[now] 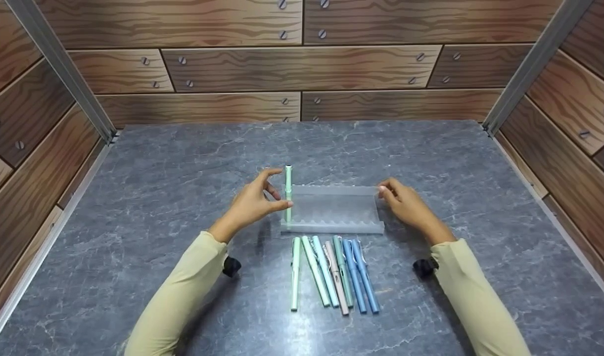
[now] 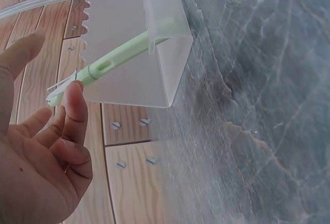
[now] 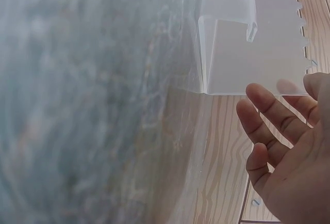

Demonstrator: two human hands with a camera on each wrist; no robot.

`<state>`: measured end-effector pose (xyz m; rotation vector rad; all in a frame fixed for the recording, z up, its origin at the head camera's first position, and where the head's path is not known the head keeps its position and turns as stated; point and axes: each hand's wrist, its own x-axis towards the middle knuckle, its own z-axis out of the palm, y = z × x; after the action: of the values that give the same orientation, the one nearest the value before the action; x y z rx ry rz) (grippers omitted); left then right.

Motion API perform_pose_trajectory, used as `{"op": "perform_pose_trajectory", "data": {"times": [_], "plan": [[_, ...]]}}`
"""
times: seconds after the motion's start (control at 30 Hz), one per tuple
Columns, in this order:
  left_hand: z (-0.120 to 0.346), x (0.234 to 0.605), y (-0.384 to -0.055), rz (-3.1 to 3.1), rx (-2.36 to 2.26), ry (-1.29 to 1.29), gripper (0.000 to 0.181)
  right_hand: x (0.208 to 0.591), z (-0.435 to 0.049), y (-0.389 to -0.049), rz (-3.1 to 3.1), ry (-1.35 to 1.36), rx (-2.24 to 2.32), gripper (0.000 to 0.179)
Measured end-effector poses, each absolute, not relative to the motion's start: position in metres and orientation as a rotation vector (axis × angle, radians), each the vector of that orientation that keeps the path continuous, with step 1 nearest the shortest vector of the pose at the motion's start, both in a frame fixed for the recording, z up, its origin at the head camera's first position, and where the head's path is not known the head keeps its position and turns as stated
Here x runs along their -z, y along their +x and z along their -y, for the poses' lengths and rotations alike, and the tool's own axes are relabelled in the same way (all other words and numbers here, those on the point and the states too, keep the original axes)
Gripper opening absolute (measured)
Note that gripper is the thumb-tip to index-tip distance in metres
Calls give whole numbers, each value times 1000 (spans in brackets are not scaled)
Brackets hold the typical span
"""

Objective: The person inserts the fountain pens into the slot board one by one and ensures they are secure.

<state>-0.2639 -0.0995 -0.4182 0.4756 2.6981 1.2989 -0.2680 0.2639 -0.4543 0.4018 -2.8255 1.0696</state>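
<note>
Reaching across the grey marbled desk (image 1: pixel 183 168), the person's left grip (image 1: pixel 252 200) is spread around the upper part of a pale green pen (image 1: pixel 288 185), thumb held well apart from the loosely bent fingers. One fingertip meets or nearly meets the pen's cap; which of the two, I cannot tell. This pen stands at the left end of a translucent pen rack (image 1: pixel 331 228), its lower end in the front trough and its capped end tilted back over the notched rear edge, with a silver wire clip near the top.

At the rack's opposite end, the right grip (image 1: pixel 405 202) pinches the side edge of the rear panel between thumb and forefinger, the other fingers loosely bent.

Just in front of the rack lie seven more pens in a loose row. From left to right they are a light green pen (image 1: pixel 295 274), a second light green one slanting beside it, a mint pen (image 1: pixel 326 272), a taupe pen (image 1: pixel 337 278), a dark teal pen (image 1: pixel 343 272) and two blue pens (image 1: pixel 354 277).

Both arms wear pale yellow sleeves (image 1: pixel 183 287), and wood-patterned walls (image 1: pixel 302 69) surround the desk's far side and flanks.
</note>
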Motion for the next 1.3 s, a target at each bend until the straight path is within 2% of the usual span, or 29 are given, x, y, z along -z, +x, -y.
{"op": "perform_pose_trajectory", "data": {"times": [1.3], "plan": [[109,437,-229,-2460,-1239,577,73,453,-265,-269,2846,410,-1093,30]]}}
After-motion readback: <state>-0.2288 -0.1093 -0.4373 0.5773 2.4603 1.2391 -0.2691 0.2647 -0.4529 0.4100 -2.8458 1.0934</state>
